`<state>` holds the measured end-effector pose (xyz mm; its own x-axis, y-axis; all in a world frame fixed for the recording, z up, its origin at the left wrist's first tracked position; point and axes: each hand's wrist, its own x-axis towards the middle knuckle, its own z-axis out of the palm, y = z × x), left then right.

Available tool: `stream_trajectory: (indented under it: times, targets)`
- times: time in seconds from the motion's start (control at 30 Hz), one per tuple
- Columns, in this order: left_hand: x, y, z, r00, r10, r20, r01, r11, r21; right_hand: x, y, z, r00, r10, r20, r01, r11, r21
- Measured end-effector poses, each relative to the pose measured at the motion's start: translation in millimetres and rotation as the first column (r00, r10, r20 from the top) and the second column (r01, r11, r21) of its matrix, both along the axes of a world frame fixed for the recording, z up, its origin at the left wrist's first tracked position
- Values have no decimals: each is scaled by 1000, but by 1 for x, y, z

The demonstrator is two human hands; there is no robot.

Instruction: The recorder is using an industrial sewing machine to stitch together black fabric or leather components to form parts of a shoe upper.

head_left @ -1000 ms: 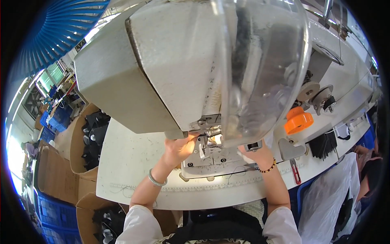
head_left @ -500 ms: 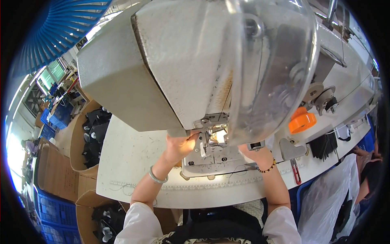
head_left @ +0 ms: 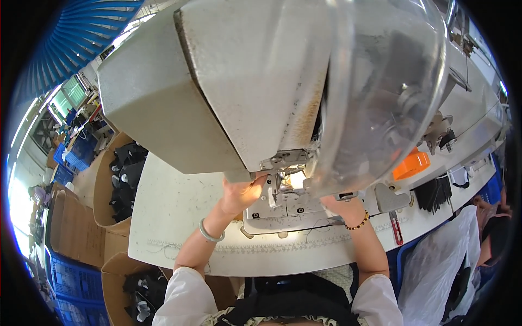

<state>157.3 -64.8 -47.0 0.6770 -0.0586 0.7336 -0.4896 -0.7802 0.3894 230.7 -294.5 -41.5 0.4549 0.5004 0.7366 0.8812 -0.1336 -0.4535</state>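
Observation:
A large white sewing machine (head_left: 244,81) fills the upper middle, its lit presser foot and needle area (head_left: 291,182) low in front. My left hand (head_left: 238,195) is just left of the needle area; the machine head hides most of its fingers. To the right, my right hand (head_left: 343,206) reaches under the lower edge of a clear plastic cover (head_left: 380,103), its fingertips hidden. A thin, dark pointed metal piece (head_left: 335,220) shows beside that hand; whether it is held I cannot tell. Under both hands lies the pale metal bed plate (head_left: 272,223).
Red-handled snips (head_left: 396,228), dark strips (head_left: 433,195) and a grey flat piece (head_left: 389,199) lie right on the white table (head_left: 179,217). An orange part (head_left: 411,164) sits on the machine. Cardboard boxes (head_left: 103,212) of black pieces stand left; a clear plastic bag (head_left: 440,261) lies right.
The clear plastic cover has swung to the right, baring more of the machine's front beside the needle. Both hands have stayed almost in place.

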Motion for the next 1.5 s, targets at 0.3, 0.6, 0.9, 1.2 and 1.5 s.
stream_trajectory:
  times: [0.3,0.6,0.9,1.2,1.5]
  targets:
    - [15,-2,0,988,130,85,-102,956,-275,-6,8,29,963,81,-256,-89,996,-21]
    - [-76,72,80,866,481,138,-337,764,-550,-61,-55,26,977,-211,-34,196,946,-258]
    - [-130,29,130,740,-266,-618,-276,718,-639,-71,-104,-72,912,-375,168,408,775,-482]
    - [-80,-34,71,496,-602,-626,-239,598,-765,-85,-82,-8,896,-132,-425,86,988,-125]
    - [-75,-47,68,481,-548,-684,-187,699,-691,-97,-56,47,996,-67,-66,49,969,-242]
